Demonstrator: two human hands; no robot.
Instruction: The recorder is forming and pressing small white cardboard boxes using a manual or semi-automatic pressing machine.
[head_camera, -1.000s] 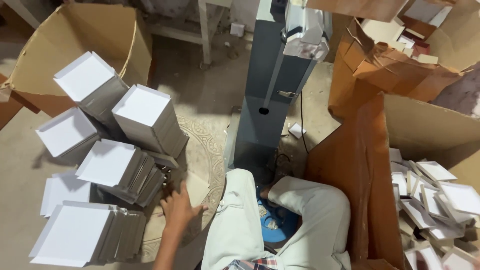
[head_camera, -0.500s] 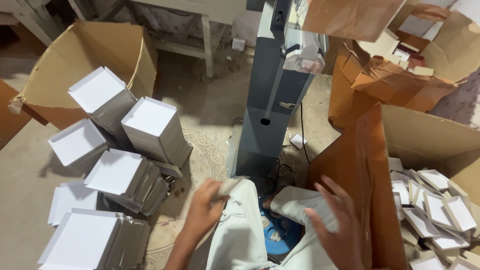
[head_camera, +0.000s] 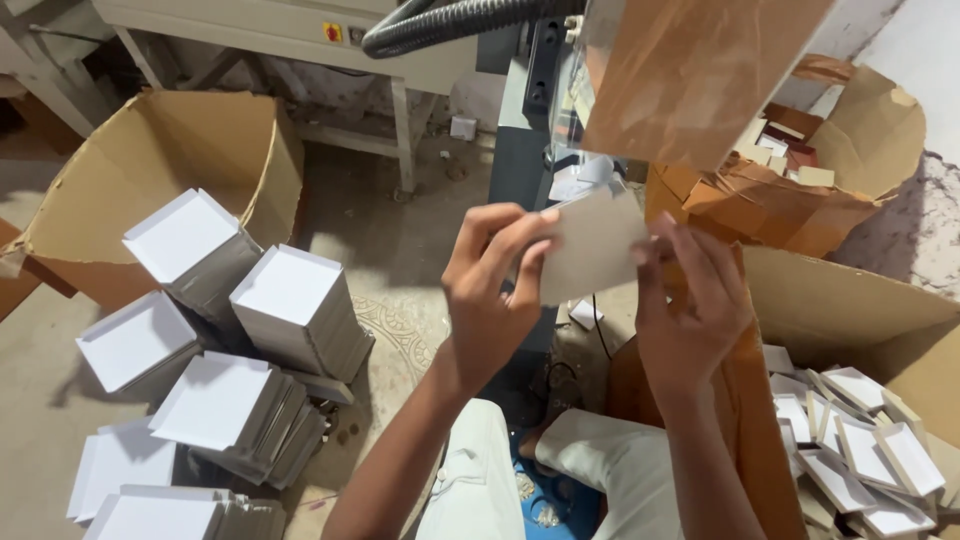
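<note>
Two hands, left hand (head_camera: 492, 292) and right hand (head_camera: 690, 305), pinch a grey card (head_camera: 590, 245) held between them.

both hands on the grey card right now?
Yes: the left hand and the right hand each pinch a side of the grey card, held up before the machine.

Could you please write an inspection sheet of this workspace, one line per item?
Surface: dusty concrete floor, patterned patch near the machine.
Job's things: grey card held up by both hands.
Clutter: stacks of white sheets on the floor at left; small trays piled in the box at right; empty carton at upper left.
Grippers: left hand and right hand both pinch the card.
Cables: black ribbed hose on top; thin wire down by the machine base.
Surroundings: grey machine column; metal table behind.
</note>
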